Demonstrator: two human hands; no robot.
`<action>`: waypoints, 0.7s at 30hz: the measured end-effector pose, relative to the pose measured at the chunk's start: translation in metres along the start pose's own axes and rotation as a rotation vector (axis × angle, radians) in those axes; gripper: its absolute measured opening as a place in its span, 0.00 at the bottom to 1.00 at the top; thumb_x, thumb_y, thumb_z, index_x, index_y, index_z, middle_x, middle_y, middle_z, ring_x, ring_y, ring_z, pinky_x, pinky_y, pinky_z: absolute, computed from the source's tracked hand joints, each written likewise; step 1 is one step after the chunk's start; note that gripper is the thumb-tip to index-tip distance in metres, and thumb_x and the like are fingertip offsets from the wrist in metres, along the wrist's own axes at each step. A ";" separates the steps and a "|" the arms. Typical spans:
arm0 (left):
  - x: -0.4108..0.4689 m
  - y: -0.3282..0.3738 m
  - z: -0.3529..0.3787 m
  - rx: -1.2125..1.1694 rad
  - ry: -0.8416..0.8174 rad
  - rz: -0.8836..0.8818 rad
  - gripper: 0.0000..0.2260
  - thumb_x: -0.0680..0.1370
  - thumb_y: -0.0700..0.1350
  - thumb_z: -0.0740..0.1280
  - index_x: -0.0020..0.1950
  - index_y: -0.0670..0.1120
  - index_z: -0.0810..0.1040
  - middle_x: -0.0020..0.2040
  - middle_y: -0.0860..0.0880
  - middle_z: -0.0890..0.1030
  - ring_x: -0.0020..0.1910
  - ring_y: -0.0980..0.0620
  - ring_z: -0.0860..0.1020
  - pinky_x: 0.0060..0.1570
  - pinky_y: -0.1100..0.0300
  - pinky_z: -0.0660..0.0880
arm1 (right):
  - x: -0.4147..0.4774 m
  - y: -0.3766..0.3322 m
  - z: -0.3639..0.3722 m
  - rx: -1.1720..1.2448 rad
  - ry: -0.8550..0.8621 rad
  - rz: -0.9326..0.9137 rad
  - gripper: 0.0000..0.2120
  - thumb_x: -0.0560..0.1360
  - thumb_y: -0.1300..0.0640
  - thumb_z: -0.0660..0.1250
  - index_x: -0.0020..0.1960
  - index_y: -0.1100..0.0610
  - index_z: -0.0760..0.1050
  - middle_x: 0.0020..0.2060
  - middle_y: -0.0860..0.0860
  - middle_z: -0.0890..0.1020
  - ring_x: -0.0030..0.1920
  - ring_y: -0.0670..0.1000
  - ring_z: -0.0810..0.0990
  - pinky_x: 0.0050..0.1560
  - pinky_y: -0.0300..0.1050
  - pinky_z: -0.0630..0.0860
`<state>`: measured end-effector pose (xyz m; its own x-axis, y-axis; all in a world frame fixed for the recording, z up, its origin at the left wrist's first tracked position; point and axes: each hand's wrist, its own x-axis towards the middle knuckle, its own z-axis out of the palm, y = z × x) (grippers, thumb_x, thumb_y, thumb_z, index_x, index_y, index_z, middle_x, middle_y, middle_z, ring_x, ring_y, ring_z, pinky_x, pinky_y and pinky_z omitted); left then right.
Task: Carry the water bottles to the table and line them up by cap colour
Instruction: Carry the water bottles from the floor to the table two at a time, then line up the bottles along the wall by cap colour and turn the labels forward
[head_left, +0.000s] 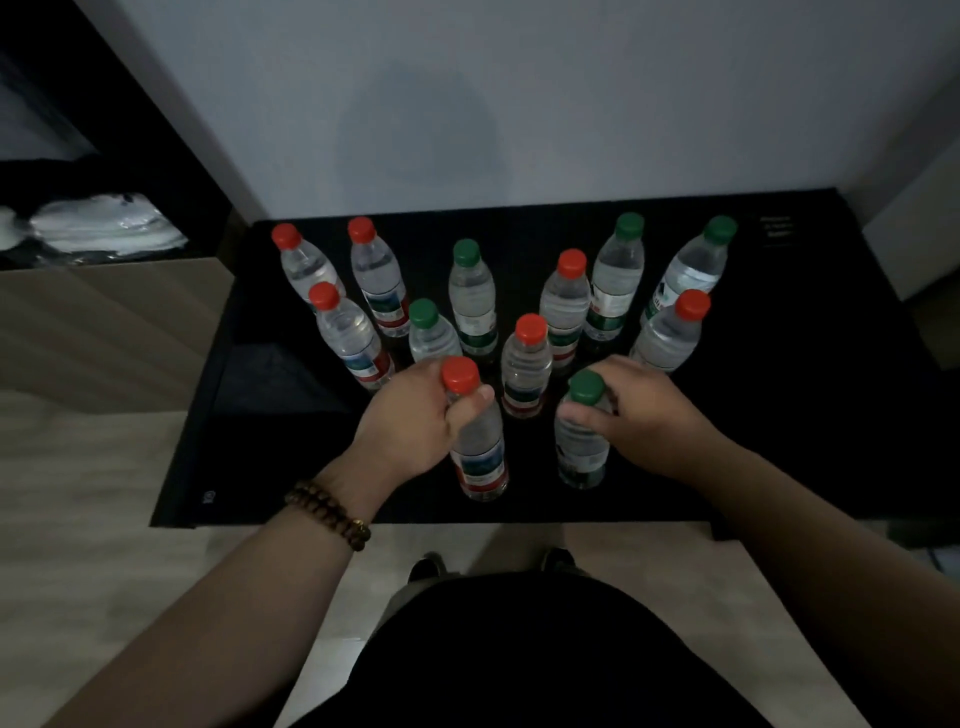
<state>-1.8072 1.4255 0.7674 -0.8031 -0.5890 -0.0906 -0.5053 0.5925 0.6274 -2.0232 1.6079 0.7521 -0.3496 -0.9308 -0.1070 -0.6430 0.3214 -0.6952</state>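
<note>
Pale wall (519, 104) at the back, light wood floor (93, 493) below, dim light throughout. Black table (779, 415) pushed against the wall, and I stand at its near edge. Both my forearms reach forward over that edge, bare, angled inward.

Ten loose bottles (565, 306) stand upright in a mixed cluster on the table's far half: six red caps, four green, not sorted.

Left hand (410, 415): knuckles up, fingers and thumb curled round the neck of a red-capped bottle (480, 452), just under the cap. Right hand (639, 415): same pose, wrapped round the shoulder of a green-capped bottle (582, 457). Both bottles are upright at the front of the cluster, near each other but apart. I cannot tell whether their bases touch the table.

Beaded bracelet (332, 512) sits on my left wrist.
</note>
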 end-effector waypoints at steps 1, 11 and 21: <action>0.001 0.003 0.001 0.014 -0.018 0.000 0.14 0.77 0.65 0.62 0.43 0.56 0.72 0.41 0.54 0.76 0.41 0.54 0.77 0.45 0.52 0.75 | 0.003 0.003 -0.004 -0.020 0.007 0.007 0.13 0.74 0.37 0.69 0.51 0.44 0.75 0.47 0.41 0.75 0.48 0.37 0.74 0.44 0.33 0.66; 0.009 0.013 0.002 0.064 -0.077 -0.004 0.14 0.80 0.58 0.68 0.50 0.47 0.78 0.47 0.49 0.80 0.46 0.49 0.80 0.50 0.47 0.78 | 0.030 0.003 -0.023 -0.156 -0.010 0.046 0.11 0.77 0.44 0.72 0.46 0.47 0.72 0.41 0.43 0.76 0.42 0.42 0.75 0.38 0.38 0.66; 0.004 0.003 0.018 -0.043 -0.151 0.023 0.06 0.79 0.55 0.72 0.48 0.56 0.77 0.45 0.58 0.80 0.44 0.62 0.79 0.45 0.63 0.73 | 0.044 -0.038 -0.045 -0.380 -0.054 0.074 0.28 0.74 0.42 0.75 0.69 0.53 0.74 0.61 0.53 0.82 0.60 0.54 0.81 0.60 0.54 0.80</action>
<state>-1.8183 1.4348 0.7553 -0.8543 -0.4843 -0.1891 -0.4748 0.5788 0.6630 -2.0445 1.5629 0.8056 -0.3743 -0.9074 -0.1910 -0.8277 0.4198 -0.3723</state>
